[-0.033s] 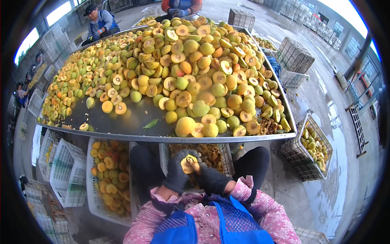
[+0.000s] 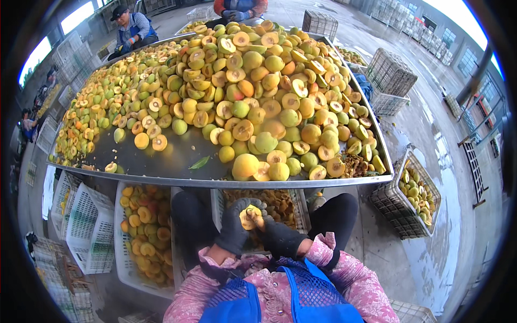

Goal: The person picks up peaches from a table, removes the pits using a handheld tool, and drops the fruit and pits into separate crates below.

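Note:
My left hand [image 2: 232, 230], in a dark glove, is closed around a halved yellow stone fruit [image 2: 249, 216], like a peach or apricot, with its cut face up. My right hand [image 2: 280, 237], also in a dark glove, is closed, its fingers against the fruit's right side. What it holds, if anything, I cannot make out. Both hands are over a crate [image 2: 301, 212] of brownish fruit pieces between my knees. Just beyond them is a metal-rimmed table [image 2: 177, 168] heaped with whole and halved yellow-green fruit [image 2: 253, 102].
On my left stands a white crate [image 2: 123, 258] of fruit halves, beside stacked white crates [image 2: 89, 231]. A crate of fruit [image 2: 396, 207] stands at the right. Two co-workers sit beyond the table, one at the far left [image 2: 134, 29], one at the far middle [image 2: 239, 6]. A green leaf [image 2: 200, 162] lies on the table.
My hands and the fruit stay almost in place. The far-left co-worker's hands are slightly lower.

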The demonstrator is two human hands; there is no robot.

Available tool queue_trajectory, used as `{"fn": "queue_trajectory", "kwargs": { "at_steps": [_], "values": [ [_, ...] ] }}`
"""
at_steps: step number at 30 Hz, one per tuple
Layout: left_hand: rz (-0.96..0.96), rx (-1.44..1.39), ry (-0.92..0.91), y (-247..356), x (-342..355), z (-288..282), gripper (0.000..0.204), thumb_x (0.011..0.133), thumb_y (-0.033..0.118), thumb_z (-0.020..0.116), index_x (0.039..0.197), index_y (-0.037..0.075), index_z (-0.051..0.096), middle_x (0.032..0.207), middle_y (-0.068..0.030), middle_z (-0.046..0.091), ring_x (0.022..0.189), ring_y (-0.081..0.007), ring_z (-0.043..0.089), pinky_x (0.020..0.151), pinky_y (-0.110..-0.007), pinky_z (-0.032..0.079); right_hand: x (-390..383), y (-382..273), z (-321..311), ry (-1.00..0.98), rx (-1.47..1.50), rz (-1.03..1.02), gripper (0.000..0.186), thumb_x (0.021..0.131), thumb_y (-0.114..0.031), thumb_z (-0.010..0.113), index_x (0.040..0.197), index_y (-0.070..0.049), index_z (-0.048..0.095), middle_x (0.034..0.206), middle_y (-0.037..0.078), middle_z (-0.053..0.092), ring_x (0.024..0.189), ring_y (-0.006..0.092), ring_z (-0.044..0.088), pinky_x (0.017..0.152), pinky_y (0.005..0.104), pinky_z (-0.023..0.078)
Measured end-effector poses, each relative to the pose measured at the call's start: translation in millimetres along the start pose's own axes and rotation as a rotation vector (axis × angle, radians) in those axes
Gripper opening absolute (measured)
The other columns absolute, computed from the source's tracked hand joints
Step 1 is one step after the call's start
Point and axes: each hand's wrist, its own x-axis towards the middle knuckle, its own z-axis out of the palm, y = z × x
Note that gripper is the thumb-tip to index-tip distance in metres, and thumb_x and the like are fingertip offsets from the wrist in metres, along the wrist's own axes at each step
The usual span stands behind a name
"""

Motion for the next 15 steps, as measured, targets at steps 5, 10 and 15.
{"fn": "queue_trajectory", "kwargs": {
  "at_steps": [5, 10, 15],
  "values": [
    [-0.014, 0.366, -0.077, 8.7, 0.2, -11.2, 0.028, 0.073, 0.005, 0.066, 0.098, -0.001, 0.056, 0.091, -0.0112, 0.063, 0.083, -0.018, 0.061, 0.076, -0.031, 0.051, 1.5, 3.5, 9.7, -0.142, 0.143, 0.066, 0.081, 0.076, -0.014, 0.057, 0.139, -0.001, 0.009, 0.106, 0.031, 0.049, 0.09, 0.0419, 0.055, 0.076, 0.041, 0.045],
    [0.096, 0.956, -0.338, 20.2, -3.5, -13.2, 0.029, 0.077, 0.007, 0.062, 0.103, -0.002, 0.054, 0.095, -0.0126, 0.062, 0.087, -0.0191, 0.06, 0.079, -0.031, 0.05, -3.7, 2.5, 11.4, -0.135, 0.151, 0.044, 0.078, 0.074, -0.015, 0.06, 0.137, 0.001, 0.018, 0.108, 0.029, 0.049, 0.095, 0.0406, 0.054, 0.08, 0.0402, 0.045],
    [-0.127, -0.075, 0.05, 11.7, -7.9, 3.5, 0.032, 0.088, 0.02, 0.044, 0.106, -0.005, 0.055, 0.099, -0.0167, 0.06, 0.088, -0.0245, 0.061, 0.078, -0.033, 0.051, 3.6, -0.9, 5.0, -0.166, 0.666, 0.35, 0.056, 0.077, -0.017, 0.061, 0.123, 0.007, 0.04, 0.093, 0.026, 0.056, 0.088, 0.0392, 0.058, 0.073, 0.0398, 0.047]
  ]
}}
